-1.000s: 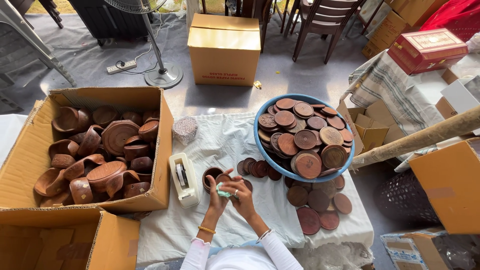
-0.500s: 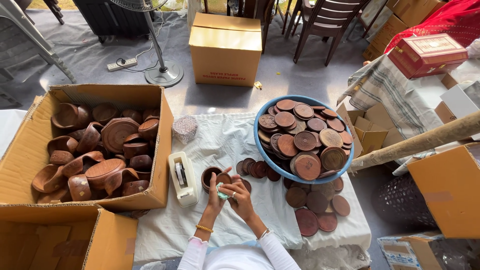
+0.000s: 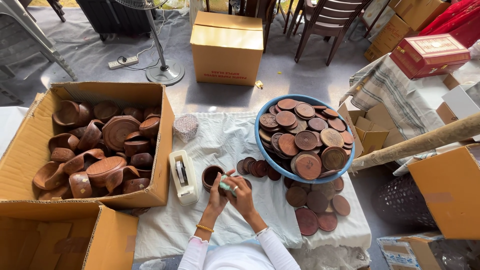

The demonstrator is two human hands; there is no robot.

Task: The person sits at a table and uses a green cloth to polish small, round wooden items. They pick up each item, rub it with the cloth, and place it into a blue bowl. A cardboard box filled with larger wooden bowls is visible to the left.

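Nearest the camera, the person's left hand (image 3: 216, 197) and right hand (image 3: 243, 194) met over the white-clothed table (image 3: 235, 230), wrists in white sleeves, a gold bangle (image 3: 204, 228) on the left. The fingers of both hands were clenched around a small pale-green piece (image 3: 226, 186) and a dark round wooden piece under it — how much of that wood each hand gripped could not be told. Just beside the left hand stood a small wooden cup (image 3: 210, 176), and next to it a white tape dispenser (image 3: 183, 176). A short row of wooden discs (image 3: 257, 167) lay just past the right hand; more loose discs (image 3: 316, 206) were spread to the right. Farther out sat a blue basin (image 3: 303, 138) heaped with carved wooden lids, and on the left an open cardboard box (image 3: 95, 145) full of wooden bowls. Beyond the table, on the grey floor, stood a closed cardboard box (image 3: 227, 47) and a fan base (image 3: 165, 73).
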